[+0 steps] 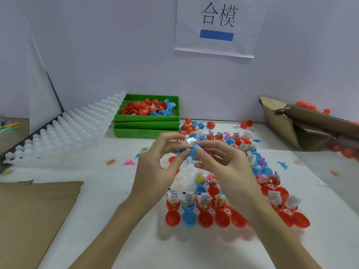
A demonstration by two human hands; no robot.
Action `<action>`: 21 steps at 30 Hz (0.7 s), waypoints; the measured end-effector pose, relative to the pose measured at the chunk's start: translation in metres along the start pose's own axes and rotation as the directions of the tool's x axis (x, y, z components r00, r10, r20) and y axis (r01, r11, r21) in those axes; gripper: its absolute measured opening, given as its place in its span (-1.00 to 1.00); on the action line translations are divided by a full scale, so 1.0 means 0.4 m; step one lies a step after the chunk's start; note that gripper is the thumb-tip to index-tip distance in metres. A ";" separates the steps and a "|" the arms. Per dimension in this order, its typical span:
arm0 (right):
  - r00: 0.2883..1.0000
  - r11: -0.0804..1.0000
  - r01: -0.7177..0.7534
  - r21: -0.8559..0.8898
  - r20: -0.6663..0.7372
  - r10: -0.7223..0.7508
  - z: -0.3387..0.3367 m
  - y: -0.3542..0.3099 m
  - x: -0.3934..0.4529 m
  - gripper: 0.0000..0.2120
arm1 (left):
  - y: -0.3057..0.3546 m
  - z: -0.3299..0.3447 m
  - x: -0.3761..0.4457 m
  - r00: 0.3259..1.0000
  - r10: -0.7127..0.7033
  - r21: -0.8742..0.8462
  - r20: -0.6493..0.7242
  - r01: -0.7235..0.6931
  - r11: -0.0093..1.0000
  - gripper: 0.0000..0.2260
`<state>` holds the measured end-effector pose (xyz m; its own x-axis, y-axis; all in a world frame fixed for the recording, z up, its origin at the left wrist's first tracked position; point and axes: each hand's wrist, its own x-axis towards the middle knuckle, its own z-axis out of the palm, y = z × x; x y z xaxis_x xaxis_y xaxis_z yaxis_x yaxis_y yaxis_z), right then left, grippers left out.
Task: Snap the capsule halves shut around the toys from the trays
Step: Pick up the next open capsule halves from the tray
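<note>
Both hands meet above the white capsule tray (202,236). My right hand (223,164) pinches a blue capsule half (194,151) between thumb and fingers. My left hand (157,162) pinches a small packaged toy with a white label (190,141) at the mouth of that half. Below them the tray holds rows of red capsule halves (172,218) and blue capsule halves (189,218), many with bagged toys (203,199) standing in them.
Stacked green bins (145,125) with red and blue halves sit at the back. White empty trays (64,133) lean at the left. A torn cardboard box (303,123) lies at the right, flat cardboard (33,214) at the front left. Loose toys (128,163) dot the table.
</note>
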<state>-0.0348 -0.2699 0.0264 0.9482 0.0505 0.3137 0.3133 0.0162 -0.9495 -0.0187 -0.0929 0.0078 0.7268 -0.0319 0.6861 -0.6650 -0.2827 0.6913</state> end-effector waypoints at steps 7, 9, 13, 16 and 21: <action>0.991 0.986 0.129 -0.105 -0.006 -0.130 0.015 0.016 -0.006 -0.79 | 0.004 -0.013 0.004 0.987 0.160 0.128 0.019 -0.161 0.979 -0.85; 0.986 0.976 0.162 -0.143 -0.004 -0.164 0.018 0.017 -0.009 -0.80 | 0.003 -0.014 0.007 0.985 0.167 0.142 0.039 -0.171 0.975 -0.84; 0.982 0.971 0.180 -0.157 -0.028 -0.187 0.026 0.020 -0.013 -0.81 | -0.005 -0.008 0.002 0.992 0.098 0.063 0.073 -0.103 0.993 -0.83; 0.983 0.976 0.158 -0.151 -0.073 -0.171 0.025 0.021 -0.011 -0.81 | 0.001 -0.006 0.002 0.997 0.010 -0.087 0.074 -0.003 0.996 -0.75; 0.986 0.988 0.137 -0.076 -0.082 -0.143 0.017 0.012 -0.010 -0.80 | -0.001 -0.012 0.005 0.995 -0.005 -0.074 0.096 0.012 0.997 -0.65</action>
<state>-0.0376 -0.2632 0.0206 0.8946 -0.0345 0.4456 0.4436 -0.0530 -0.8946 -0.0179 -0.0884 0.0101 0.7432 -0.1225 0.6577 -0.6671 -0.2113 0.7144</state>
